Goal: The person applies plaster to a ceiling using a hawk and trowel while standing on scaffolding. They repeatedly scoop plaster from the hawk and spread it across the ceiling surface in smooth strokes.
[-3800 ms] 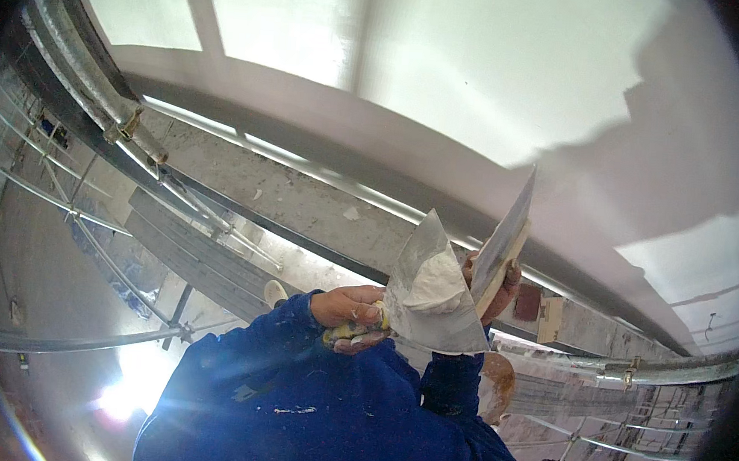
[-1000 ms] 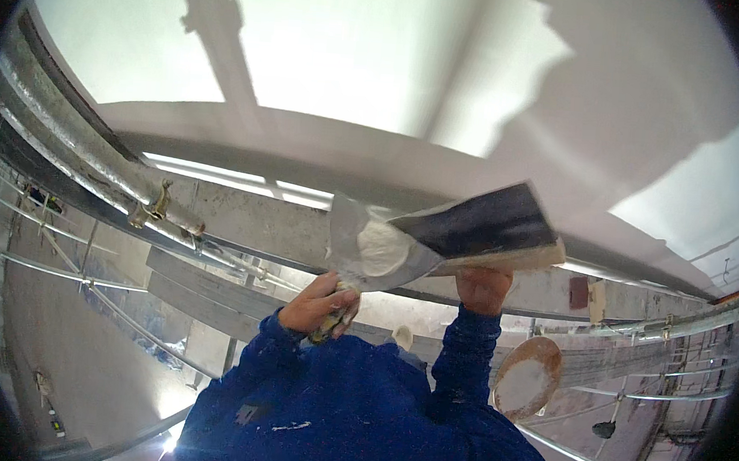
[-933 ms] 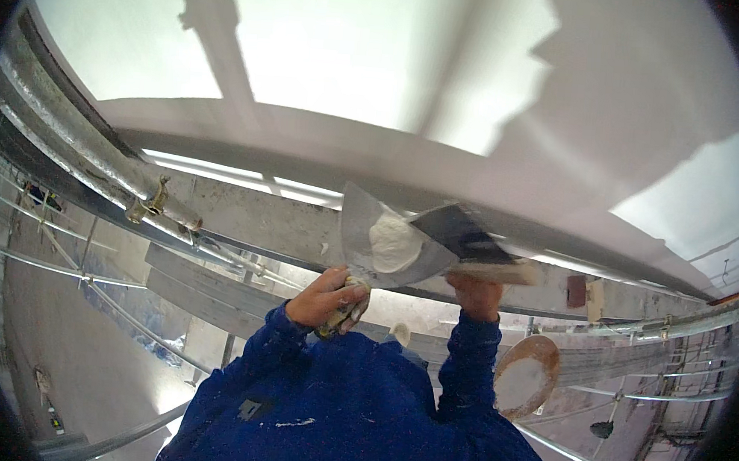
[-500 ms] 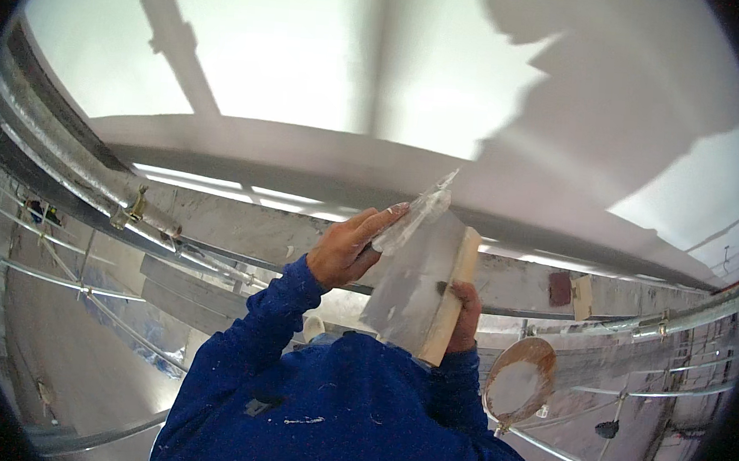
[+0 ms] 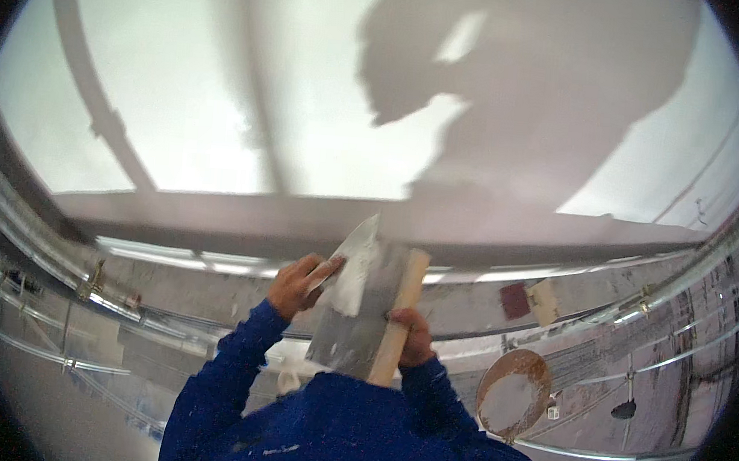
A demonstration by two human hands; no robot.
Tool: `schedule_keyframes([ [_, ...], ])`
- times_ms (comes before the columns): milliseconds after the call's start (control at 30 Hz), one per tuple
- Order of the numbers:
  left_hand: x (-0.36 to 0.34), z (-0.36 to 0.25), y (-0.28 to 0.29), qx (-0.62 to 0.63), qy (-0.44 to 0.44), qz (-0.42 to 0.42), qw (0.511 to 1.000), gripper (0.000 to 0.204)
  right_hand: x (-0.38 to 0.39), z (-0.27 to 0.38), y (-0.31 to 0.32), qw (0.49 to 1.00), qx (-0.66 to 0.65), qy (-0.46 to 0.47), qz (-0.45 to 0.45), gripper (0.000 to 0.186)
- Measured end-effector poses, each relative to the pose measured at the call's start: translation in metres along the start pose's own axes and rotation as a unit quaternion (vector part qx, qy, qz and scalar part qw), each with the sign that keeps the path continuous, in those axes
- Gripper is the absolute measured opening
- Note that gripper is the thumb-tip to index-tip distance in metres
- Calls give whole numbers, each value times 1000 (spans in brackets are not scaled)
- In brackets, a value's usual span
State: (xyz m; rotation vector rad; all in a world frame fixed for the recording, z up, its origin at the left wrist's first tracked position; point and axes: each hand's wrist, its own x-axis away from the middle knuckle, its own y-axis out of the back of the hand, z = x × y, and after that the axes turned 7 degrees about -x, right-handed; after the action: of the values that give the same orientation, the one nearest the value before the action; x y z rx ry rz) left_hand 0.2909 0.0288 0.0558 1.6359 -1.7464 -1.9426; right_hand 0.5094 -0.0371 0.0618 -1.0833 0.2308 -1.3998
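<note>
My left hand [image 5: 302, 281] is closed on a putty knife [image 5: 353, 242], its pale, plaster-smeared blade slanting up and resting on or just over a wide metal blade [image 5: 336, 339]. That wide blade has a long light wooden back [image 5: 393, 343], gripped by my right hand [image 5: 413, 336] with fingers wrapped round it. White filler [image 5: 350, 289] lies where the two blades meet; the exact contact is blurred. Both tools are held in front of my blue sleeves, below the white wall [image 5: 182, 89] with its large shadows.
Metal scaffold tubes [image 5: 108, 294] run along both sides and below. A concrete ledge [image 5: 176, 294] carries a maroon pad [image 5: 515, 302] and a beige piece [image 5: 543, 301]. At lower right sits a round brown container [image 5: 496, 376] with white residue.
The view has tilted toward the wall. The putty knife, face-up with a mound of filler a second ago, has turned over onto the wide blade, which has swung from crosswise to nearly lengthwise.
</note>
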Motion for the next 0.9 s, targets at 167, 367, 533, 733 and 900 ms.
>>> schedule_keyframes([
  [167, 10, 18, -2, -56, 49, 59, 995, 62, -6, 28, 2, 993, 58, 99, -25, 28],
  [367, 55, 6, -8, -22, 135, 97, 986, 56, -12, 151, -11, 930, 47, 364, -2, 25],
  [533, 82, -10, -2, 68, 212, 69, 972, 55, -26, 254, -45, 759, 134, 635, -46, 25],
  [733, 109, 5, 13, 118, 239, 27, 963, 56, -42, 310, -92, 558, 370, 706, -233, 37],
  [900, 124, 12, 28, 113, 233, 5, 966, 52, -70, 318, -123, 474, 411, 706, -328, 55],
])
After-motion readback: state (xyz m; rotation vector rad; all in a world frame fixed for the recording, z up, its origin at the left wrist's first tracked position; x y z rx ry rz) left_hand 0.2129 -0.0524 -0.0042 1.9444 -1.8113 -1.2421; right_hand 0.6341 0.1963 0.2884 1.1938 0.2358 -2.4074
